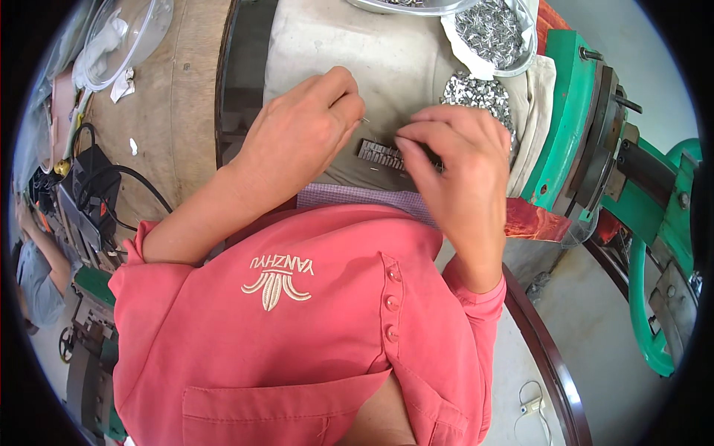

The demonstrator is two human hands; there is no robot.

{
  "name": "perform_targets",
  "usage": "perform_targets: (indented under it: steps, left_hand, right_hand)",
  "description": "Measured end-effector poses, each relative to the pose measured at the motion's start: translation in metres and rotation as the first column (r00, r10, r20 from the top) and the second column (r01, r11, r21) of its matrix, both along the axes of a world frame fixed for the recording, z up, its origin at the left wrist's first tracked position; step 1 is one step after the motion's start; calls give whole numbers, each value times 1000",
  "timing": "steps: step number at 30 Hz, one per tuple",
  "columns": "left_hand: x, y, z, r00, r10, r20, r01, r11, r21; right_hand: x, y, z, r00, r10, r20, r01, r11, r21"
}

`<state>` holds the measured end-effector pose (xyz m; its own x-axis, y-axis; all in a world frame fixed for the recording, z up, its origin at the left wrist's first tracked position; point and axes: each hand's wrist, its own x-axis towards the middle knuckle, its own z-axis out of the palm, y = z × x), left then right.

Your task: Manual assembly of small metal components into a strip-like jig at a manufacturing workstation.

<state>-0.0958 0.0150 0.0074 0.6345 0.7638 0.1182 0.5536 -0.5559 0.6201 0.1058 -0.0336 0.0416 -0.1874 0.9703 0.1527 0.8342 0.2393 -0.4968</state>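
Slotted metal block [380, 155] lies on pale cloth [335, 44], partly covered by the right hand [467, 156]; whether that grip holds anything cannot be told. The left hand [303, 126] pinches a thin metal pin [365, 120].

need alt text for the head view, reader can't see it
A person's left hand pinches a thin metal piece; the right hand is at a small dark block holding slim metal parts, on pale cloth. Piled metal bits and a filled bowl lie beyond.
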Motion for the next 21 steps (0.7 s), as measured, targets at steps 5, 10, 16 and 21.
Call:
perform_targets:
  steps: [5, 10, 16, 21]
  left_hand:
    - [-4, -2, 0, 999, -26, 29, 26, 1000, 1]
    - [-8, -8, 2, 989, -79, 125, 87, 995, -54]
    - [-5, -15, -1, 987, -56, 152, 69, 994, -79]
    - [-4, -16, -2, 987, -32, 158, 46, 995, -88]
  right_hand:
    - [13, -18, 3, 742, -330, -584, 145, 929, -340]
    - [11, -29, -4, -141, -449, -882, -130, 892, -433]
    - [-3, -37, -17, -279, -499, -820, -236, 864, -445]
    - [-8, -41, -15, -278, -501, -820, -258, 861, -439]
